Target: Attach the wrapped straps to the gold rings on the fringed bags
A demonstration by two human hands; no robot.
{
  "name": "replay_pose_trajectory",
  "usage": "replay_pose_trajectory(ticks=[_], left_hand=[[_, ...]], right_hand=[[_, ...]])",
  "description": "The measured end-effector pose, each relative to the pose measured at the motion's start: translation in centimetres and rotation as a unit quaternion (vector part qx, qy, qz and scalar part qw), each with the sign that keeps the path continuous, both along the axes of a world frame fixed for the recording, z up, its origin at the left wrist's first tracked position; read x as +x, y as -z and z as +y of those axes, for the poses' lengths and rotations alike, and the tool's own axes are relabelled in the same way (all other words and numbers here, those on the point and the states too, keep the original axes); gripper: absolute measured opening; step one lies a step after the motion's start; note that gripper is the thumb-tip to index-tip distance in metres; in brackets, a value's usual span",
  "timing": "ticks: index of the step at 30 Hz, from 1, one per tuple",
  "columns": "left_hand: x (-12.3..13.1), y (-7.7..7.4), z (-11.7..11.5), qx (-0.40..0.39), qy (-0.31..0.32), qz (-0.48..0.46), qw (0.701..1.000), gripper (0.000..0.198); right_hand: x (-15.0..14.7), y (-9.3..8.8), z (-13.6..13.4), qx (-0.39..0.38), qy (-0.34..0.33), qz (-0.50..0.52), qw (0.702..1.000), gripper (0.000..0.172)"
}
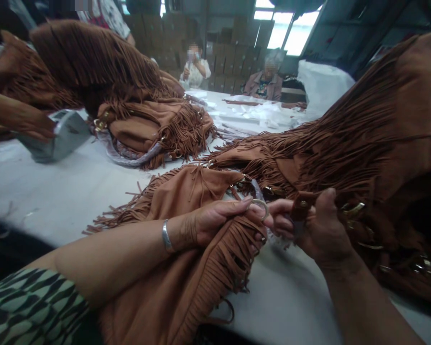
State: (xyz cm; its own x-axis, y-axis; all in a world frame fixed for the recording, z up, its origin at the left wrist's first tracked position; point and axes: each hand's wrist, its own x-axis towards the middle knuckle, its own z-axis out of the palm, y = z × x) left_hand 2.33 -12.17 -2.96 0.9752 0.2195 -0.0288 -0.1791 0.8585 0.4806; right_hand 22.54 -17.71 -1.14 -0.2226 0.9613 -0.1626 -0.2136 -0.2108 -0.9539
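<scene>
A brown fringed bag (pixel 179 201) lies on the table in front of me, its near part hanging toward my lap. My left hand (pixel 222 215) pinches a gold-coloured metal ring (pixel 261 209) at the bag's edge, between thumb and fingers. To its right, my right hand (pixel 319 225) is closed around a brown leather strap end (pixel 303 205) with a small metal stud. The fingertips of both hands are close together near the ring. Fringe (pixel 237 249) hangs below my left hand. Whether the strap passes through the ring cannot be made out.
More fringed bags (pixel 140 129) are piled at the left, and a large heap (pixel 345 129) rises at the right. A grey tape dispenser (pixel 57 136) stands at the left beside another person's arm (pixel 17 115). Several people are around the table; cartons (pixel 230 62) are stacked behind.
</scene>
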Motion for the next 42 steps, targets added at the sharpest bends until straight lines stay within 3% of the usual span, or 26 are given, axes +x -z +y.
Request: replay_pose_trajectory(ticks=[5, 10, 17, 22, 27, 29, 30, 33, 36, 39, 42], left_hand=[[0.2, 0.3, 0.1, 0.009, 0.009, 0.005, 1.000, 0.036], [0.3, 0.6, 0.1, 0.012, -0.002, 0.007, 1.000, 0.033], [0.6, 0.4, 0.0, 0.017, -0.012, 0.042, 0.999, 0.034], [0.8, 0.1, -0.4, 0.091, -0.066, 0.092, 0.989, 0.036], [1.3, 0.5, -0.8, 0.196, -0.130, 0.170, 0.957, 0.045], [1.4, -0.2, -0.9, 0.295, -0.157, 0.222, 0.916, 0.047], [1.3, -0.8, -1.0, 0.362, -0.176, 0.252, 0.880, 0.046], [0.5, -3.6, -2.3, 0.557, -0.235, 0.334, 0.724, 0.037], [-0.8, -5.6, -5.1, 0.673, -0.218, 0.380, 0.596, 0.039], [-1.4, -4.9, -7.8, 0.736, -0.188, 0.404, 0.510, 0.042], [-1.4, -3.4, -7.7, 0.769, -0.190, 0.412, 0.451, 0.044]], right_hand=[[-1.3, 0.6, -0.4, -0.015, 0.063, 0.060, 0.996, 0.045], [-1.6, 0.6, -0.4, -0.022, 0.064, 0.058, 0.996, 0.055], [-2.3, 0.8, -0.4, -0.022, 0.102, 0.043, 0.994, 0.048], [-2.4, 0.6, -0.9, -0.031, 0.069, 0.085, 0.994, 0.045], [-2.4, 0.6, -1.1, -0.026, 0.100, -0.037, 0.994, 0.031], [-2.3, 0.7, -1.0, -0.015, 0.108, -0.053, 0.993, 0.031], [-2.2, 0.7, -1.0, -0.015, 0.110, -0.055, 0.992, 0.031], [-2.1, 0.7, -1.0, -0.015, 0.124, -0.051, 0.991, 0.031], [-2.0, 0.4, -1.3, 0.003, 0.131, -0.041, 0.991, 0.030], [-2.1, 0.3, -1.5, 0.012, 0.131, -0.019, 0.991, 0.030], [-2.0, 0.5, -1.5, 0.020, 0.136, -0.004, 0.990, 0.031]])
